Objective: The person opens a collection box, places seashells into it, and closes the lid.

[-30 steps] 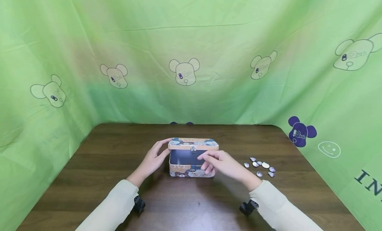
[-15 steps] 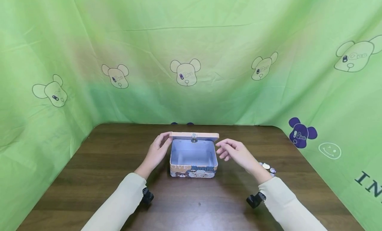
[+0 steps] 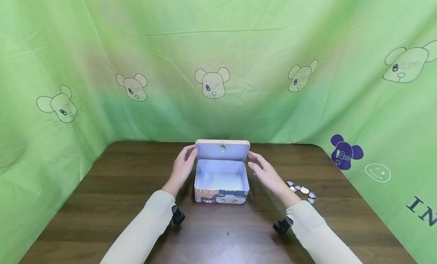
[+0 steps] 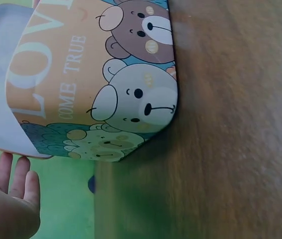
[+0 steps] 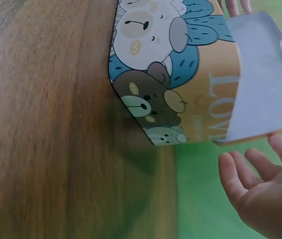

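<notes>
A rectangular tin box (image 3: 221, 196) printed with cartoon bears stands on the table, its hinged lid (image 3: 222, 151) raised upright at the back. The pale inside of the box shows nothing in it. My left hand (image 3: 182, 167) is at the lid's left edge, fingertips right at the rim; in the left wrist view its fingers (image 4: 19, 177) reach up to that edge, fairly straight. On the other side my right hand (image 3: 268, 175) is at the lid's right edge. The right wrist view shows its fingers (image 5: 260, 167) loosely spread, the index fingertip at the rim and the thumb overlapping the lid's inner face.
Several small shiny oval pieces (image 3: 304, 190) lie on the brown wooden table (image 3: 112, 203) to the right of the box, partly behind the right forearm. A green cloth (image 3: 211, 116) with bear drawings hangs around the table's back and sides.
The lid has swung up and back from partly raised to upright. My left hand has risen with its edge, and my right hand has moved from the box's front to the lid's right edge.
</notes>
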The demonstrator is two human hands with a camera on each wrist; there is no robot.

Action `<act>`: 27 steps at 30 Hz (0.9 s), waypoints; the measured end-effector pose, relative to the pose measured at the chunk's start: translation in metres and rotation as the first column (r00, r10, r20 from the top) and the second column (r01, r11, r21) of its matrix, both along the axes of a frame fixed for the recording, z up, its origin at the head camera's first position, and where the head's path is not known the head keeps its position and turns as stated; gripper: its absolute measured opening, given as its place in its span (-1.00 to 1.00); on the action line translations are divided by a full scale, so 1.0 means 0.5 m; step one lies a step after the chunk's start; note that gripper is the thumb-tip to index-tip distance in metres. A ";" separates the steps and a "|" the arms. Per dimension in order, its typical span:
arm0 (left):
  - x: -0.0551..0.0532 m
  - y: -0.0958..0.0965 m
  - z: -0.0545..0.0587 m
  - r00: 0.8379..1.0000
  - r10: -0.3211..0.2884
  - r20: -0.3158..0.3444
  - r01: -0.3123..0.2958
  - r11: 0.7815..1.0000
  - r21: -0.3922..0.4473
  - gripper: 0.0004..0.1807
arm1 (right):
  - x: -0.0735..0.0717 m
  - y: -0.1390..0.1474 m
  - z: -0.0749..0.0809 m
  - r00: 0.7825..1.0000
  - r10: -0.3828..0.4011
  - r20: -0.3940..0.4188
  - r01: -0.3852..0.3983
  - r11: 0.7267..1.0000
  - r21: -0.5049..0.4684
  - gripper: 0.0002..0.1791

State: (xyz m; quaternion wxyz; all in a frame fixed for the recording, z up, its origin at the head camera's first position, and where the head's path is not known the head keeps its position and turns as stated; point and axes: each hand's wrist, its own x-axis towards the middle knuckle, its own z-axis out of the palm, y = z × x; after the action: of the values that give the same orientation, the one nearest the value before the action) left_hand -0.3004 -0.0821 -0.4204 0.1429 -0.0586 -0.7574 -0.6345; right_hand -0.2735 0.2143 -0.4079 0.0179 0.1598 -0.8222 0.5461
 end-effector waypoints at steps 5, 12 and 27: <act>-0.010 0.004 -0.004 1.000 -0.004 0.029 0.003 0.999 0.033 -0.57 | -0.009 -0.012 -0.003 0.999 0.043 0.024 -0.041 0.997 -0.072 -0.40; -0.013 -0.002 -0.012 0.986 -0.147 0.080 0.143 0.988 0.057 -0.45 | -0.026 -0.024 -0.011 0.996 0.077 0.049 -0.072 0.992 -0.099 -0.36; -0.043 0.013 -0.028 0.955 -0.272 0.115 0.247 0.950 0.190 -0.35 | -0.075 -0.027 -0.051 0.985 0.111 0.134 -0.083 0.977 -0.197 -0.31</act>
State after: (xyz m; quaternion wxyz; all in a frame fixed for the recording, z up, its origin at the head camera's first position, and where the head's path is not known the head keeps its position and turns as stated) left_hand -0.3219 -0.0756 -0.4343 0.0092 -0.1004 -0.6929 -0.7139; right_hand -0.3109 0.2008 -0.4336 -0.0532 0.1572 -0.7564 0.6327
